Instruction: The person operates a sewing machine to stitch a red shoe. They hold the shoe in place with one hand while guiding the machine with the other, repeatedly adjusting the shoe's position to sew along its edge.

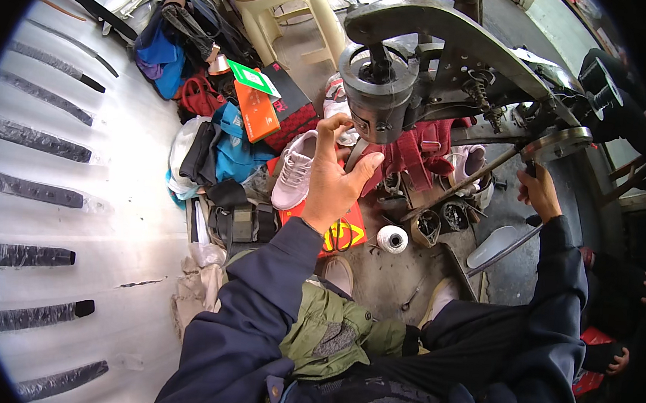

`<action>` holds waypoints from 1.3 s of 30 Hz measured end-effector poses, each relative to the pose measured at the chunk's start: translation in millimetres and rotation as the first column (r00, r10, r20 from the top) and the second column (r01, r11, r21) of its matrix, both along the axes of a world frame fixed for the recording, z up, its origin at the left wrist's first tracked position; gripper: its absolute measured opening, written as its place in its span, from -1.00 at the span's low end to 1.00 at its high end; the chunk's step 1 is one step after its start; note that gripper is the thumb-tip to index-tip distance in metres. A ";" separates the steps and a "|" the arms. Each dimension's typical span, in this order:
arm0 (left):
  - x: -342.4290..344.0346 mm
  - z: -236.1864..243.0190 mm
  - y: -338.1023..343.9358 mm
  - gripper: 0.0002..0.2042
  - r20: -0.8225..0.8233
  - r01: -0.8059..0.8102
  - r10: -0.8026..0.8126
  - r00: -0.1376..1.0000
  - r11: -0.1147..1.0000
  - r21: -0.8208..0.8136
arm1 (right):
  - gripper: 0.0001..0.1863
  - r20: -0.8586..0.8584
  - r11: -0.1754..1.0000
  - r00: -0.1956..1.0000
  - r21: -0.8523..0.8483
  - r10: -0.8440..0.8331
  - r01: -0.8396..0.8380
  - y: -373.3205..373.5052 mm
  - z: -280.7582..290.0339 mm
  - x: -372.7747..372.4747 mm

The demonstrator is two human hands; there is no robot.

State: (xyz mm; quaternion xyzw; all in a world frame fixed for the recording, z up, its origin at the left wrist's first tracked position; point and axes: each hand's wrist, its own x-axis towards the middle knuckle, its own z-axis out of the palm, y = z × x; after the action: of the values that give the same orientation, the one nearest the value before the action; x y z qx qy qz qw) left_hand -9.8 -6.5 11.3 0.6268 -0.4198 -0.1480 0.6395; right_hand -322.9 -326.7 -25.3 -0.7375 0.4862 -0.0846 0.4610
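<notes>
Left hand (pixel 336 191) grip held wide by machine head (pixel 379 93); black handle (pixel 530 168) gripped by right hand (pixel 541 193); red bag (pixel 392 158) judged soft, best held by strap (pixel 433 145)

Floor (pixel 390 277), grey and scuffed, as I log it from my remote head view. Directly on it, clock centred mid-picture: cream plastic stool (pixel 269 27), between eleven and twelve; white thread spool (pixel 391 239), four; red-and-yellow box (pixel 357 220), four, nearer centre; thin loop-ended tool (pixel 405 307), between four and five; pale sole-shaped piece (pixel 493 247), between three and four.
</notes>
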 end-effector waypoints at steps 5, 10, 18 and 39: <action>-8.9 -10.0 7.3 -0.52 -0.530 0.151 -0.093 0.843 0.986 0.067 | -0.83 0.007 0.999 0.999 -0.014 -0.031 0.031 16.4 15.8 8.7; -8.0 -15.0 6.7 -0.37 -0.667 0.149 -0.087 0.740 0.988 0.037 | -0.81 0.200 0.995 0.979 -0.100 0.037 -0.017 38.5 56.5 15.4; -7.1 -7.9 3.4 -0.52 -0.608 0.144 -0.100 0.787 0.989 0.024 | -0.83 0.211 0.815 0.961 -0.516 -0.177 0.263 -72.8 66.8 -52.3; 0.0 -11.9 -2.0 -0.58 -0.594 0.155 -0.149 0.790 0.987 -0.042 | -0.84 0.161 0.808 0.970 -0.538 -0.181 0.240 -95.7 44.1 -59.8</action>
State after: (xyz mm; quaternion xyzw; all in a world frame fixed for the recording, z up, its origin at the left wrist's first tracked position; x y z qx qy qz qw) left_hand -9.9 -8.5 -0.6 0.5158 -0.2463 -0.3898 0.7220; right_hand -382.7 -422.4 18.8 -0.7755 0.4952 -0.3098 0.2396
